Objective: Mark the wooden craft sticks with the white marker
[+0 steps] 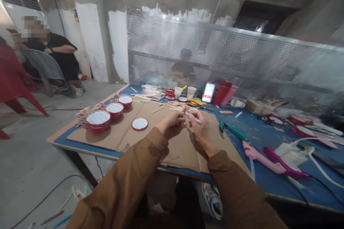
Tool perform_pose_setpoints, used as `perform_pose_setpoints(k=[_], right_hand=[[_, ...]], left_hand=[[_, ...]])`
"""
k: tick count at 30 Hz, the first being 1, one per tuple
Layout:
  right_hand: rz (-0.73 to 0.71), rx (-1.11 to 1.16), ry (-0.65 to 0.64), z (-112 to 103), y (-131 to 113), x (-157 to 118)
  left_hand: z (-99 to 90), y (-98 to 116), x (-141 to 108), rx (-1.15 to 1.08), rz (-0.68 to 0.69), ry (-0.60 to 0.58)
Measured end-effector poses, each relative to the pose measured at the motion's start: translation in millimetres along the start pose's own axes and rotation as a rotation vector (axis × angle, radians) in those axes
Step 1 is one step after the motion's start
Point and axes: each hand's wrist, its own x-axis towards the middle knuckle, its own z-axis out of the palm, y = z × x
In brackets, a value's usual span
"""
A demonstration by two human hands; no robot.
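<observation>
Since the cardboard sheet (139, 141) looks laid down to keep the table (63, 139) clean, the left hand (170, 123) pinches a thin stick (185, 109) while the right hand (200, 130), just beside it, grips a white marker (195, 118); red-rimmed lids (98, 120) sit at 9 o'clock.

On the cardboard sheet (174, 154) there is free room in front of my left hand (170, 123) and my right hand (200, 128). On the cardboard's left part, red lids (98, 121) stand in the way. Behind it lie wooden sticks (172, 106); right of it, green pliers (233, 131) and pink glue guns (268, 161) block me.
</observation>
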Motion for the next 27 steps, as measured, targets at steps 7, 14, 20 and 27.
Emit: perform_pose_setpoints(k=[7,14,20,27], right_hand=[[-0.016,0.002,0.011,0.4,2.5,0.2],[0.014,0.057,0.022,0.7,-3.0,-0.4],[0.022,0.038,-0.011,0.0,-7.7,-1.4],[0.030,0.028,-0.027,1.1,-6.7,-1.1]], left_hand=[[1.0,4.4,-3.6,0.000,-0.011,-0.014],[4.0,4.8,-6.1,-0.052,-0.001,0.011],[1.5,10.2,-4.5,-0.015,-0.037,0.006],[2.6,4.8,-3.2,-0.016,-0.028,0.010]])
